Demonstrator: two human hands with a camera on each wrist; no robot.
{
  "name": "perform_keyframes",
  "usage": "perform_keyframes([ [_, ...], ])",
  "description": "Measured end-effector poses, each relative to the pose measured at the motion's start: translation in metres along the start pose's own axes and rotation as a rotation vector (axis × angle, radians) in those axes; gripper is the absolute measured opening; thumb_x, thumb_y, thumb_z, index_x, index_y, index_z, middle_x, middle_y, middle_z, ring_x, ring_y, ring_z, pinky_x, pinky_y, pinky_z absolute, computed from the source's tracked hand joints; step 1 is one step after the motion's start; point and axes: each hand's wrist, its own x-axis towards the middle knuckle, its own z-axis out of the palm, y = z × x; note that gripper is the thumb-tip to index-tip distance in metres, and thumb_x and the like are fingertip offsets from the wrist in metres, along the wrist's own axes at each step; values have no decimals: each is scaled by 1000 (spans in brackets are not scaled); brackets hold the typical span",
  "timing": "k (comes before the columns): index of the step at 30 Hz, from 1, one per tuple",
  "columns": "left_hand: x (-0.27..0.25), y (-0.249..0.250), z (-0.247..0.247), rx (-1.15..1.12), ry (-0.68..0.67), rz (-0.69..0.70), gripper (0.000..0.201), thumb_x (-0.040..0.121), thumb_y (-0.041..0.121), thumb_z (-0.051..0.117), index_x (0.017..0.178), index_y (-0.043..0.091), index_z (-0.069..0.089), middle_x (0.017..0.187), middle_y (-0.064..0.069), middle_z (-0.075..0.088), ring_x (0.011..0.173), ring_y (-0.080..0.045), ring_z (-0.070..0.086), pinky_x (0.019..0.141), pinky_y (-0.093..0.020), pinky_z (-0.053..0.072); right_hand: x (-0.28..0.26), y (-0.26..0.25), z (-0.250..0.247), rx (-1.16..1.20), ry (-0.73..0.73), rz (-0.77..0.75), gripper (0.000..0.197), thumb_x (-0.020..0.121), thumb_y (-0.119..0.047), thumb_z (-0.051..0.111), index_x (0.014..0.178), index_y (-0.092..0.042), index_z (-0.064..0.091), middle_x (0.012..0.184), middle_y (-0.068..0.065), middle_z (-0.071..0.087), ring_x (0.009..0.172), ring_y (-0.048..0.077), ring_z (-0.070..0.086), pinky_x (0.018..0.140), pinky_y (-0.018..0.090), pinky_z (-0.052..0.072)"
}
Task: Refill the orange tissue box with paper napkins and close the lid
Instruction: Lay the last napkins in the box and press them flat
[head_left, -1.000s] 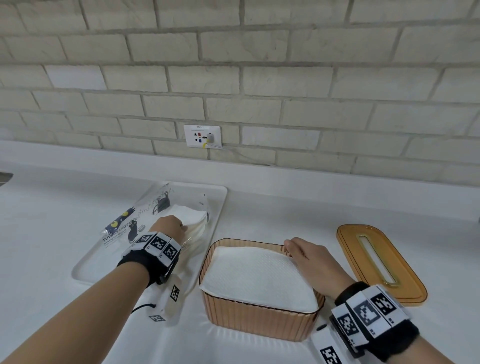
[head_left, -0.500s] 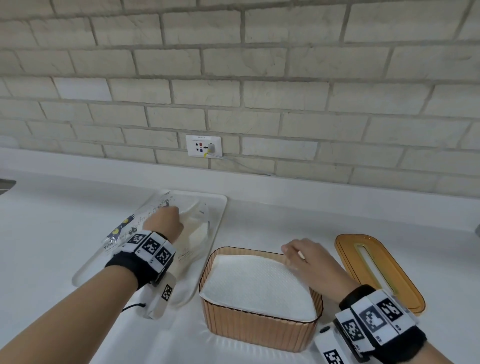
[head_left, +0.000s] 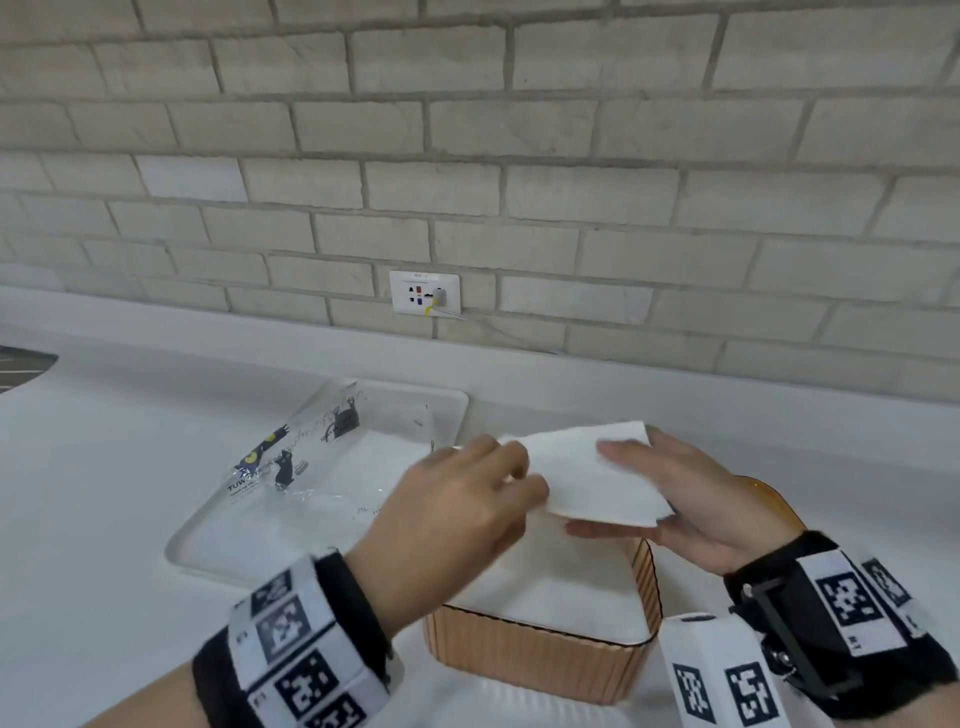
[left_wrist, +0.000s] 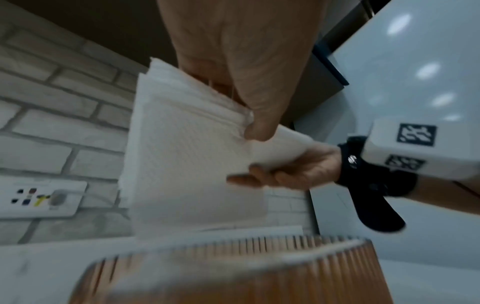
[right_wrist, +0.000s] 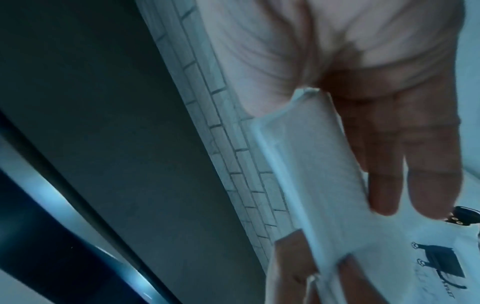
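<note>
- Since a second ago, our left hand (head_left: 457, 514) is leaving the clear wrapper (head_left: 311, 457) on the white tray (head_left: 208, 540), and both hands are now carrying a stack of napkins (head_left: 592, 473) above the orange tissue box (head_left: 535, 660).
- Our right hand (head_left: 696, 499) is pinching the stack's right edge, thumb on top; our left grip is pinching its left edge.
- The head view alone is showing the lid (head_left: 774, 499) lying on the table (head_left: 88, 467) behind our right hand.
- The left wrist view is showing the stack's layered edge under our thumb.
</note>
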Motion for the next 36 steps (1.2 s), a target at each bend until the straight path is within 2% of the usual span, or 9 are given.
perform_keyframes([
  [5,-15,6,21,-151,61,-16,8,84,22,60,88,18,66,102,-1,63,94,-17,57,73,-33,48,-6,3,-8,-212,151,-176,70,89,-1,55,143,-34,25,122,-1,58,105,21,60,78,31,50],
  [9,-11,-1,9,-327,185,-182,41,86,46,60,116,19,60,130,-3,52,122,-17,48,99,-37,41,-16,-4,-9,-408,131,-352,68,90,-6,55,131,-52,26,112,-9,66,99,7,65,89,29,51],
  [12,0,-15,-2,-573,286,-410,67,76,53,64,134,37,35,143,5,36,135,-8,33,111,-20,28,-26,-13,-8,-471,70,-438,62,90,-9,54,128,-53,35,102,-10,70,96,6,67,85,21,54],
  [15,9,-26,-5,-1002,301,-661,79,66,54,69,132,48,27,134,15,49,125,0,46,100,-17,39,-29,-15,-5,-454,35,-497,56,89,-9,55,128,-47,41,102,-8,70,96,8,67,82,18,53],
  [18,15,-29,-3,-1361,271,-754,58,67,43,73,120,33,52,107,8,70,100,-14,67,75,-24,54,-26,-14,-1,-446,67,-540,45,89,-10,54,122,-40,50,105,-8,69,99,10,65,85,22,53],
  [22,16,-21,6,-1311,301,-726,34,80,27,65,111,13,60,108,-4,71,98,-20,69,78,-28,56,-23,-7,1,-507,165,-581,20,91,-20,53,107,-31,58,100,-9,70,95,11,66,84,31,51],
  [26,0,-12,23,-1231,331,-703,33,81,41,63,106,20,61,104,1,70,98,-13,67,79,-22,51,-24,9,-5,-714,251,-543,9,91,-32,50,89,-28,58,76,-6,61,61,2,54,59,10,40],
  [32,-26,-2,52,-1028,231,-747,22,88,43,57,102,28,52,95,15,66,89,-5,65,76,-21,49,-15,48,-27,-833,269,-418,20,80,-41,58,96,-28,55,110,-19,50,102,-2,49,82,7,36],
  [36,-29,6,55,-894,245,-661,15,92,48,46,103,38,46,90,6,60,74,-28,60,65,-29,48,-14,59,-25,-705,197,-300,15,88,-18,62,95,-26,51,86,-6,67,69,2,63,58,13,44],
])
